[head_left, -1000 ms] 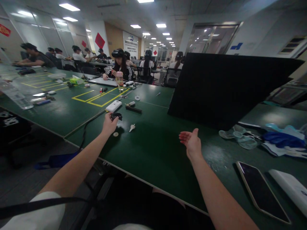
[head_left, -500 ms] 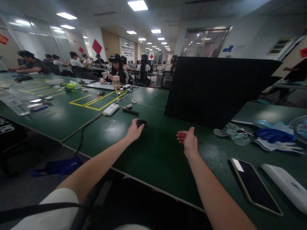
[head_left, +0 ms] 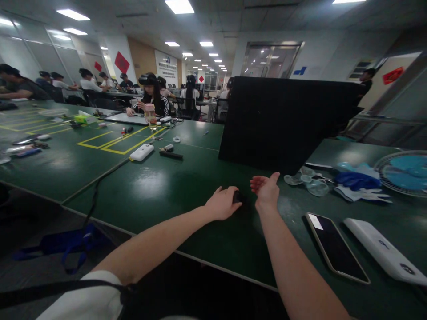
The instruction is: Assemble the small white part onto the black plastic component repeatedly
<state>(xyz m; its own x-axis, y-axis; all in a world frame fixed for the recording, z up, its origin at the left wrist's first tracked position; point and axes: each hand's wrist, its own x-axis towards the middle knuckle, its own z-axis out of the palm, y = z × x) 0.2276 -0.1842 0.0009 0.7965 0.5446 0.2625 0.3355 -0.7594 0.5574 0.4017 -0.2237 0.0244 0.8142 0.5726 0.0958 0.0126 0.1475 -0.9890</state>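
My left hand (head_left: 223, 202) is closed over a small black object (head_left: 238, 196) that rests on the dark green table (head_left: 173, 186); only a bit of the object shows past my fingers. My right hand (head_left: 266, 190) hovers just to its right, palm turned up and inward, fingers apart, holding nothing. The two hands are almost touching. A tall black board (head_left: 283, 120) stands behind them.
A dark phone (head_left: 335, 246) and a white power bank (head_left: 383, 255) lie at the right. Clear plastic pieces (head_left: 307, 181), blue gloves (head_left: 358, 180) and a blue fan (head_left: 405, 171) sit beyond. A white device (head_left: 142, 152) and yellow tape lines (head_left: 110, 142) lie left. People sit at far tables.
My left hand has carried the small black object rightwards across the table, from the far left to beside my right hand. The view has swung right; my right hand kept its pose.
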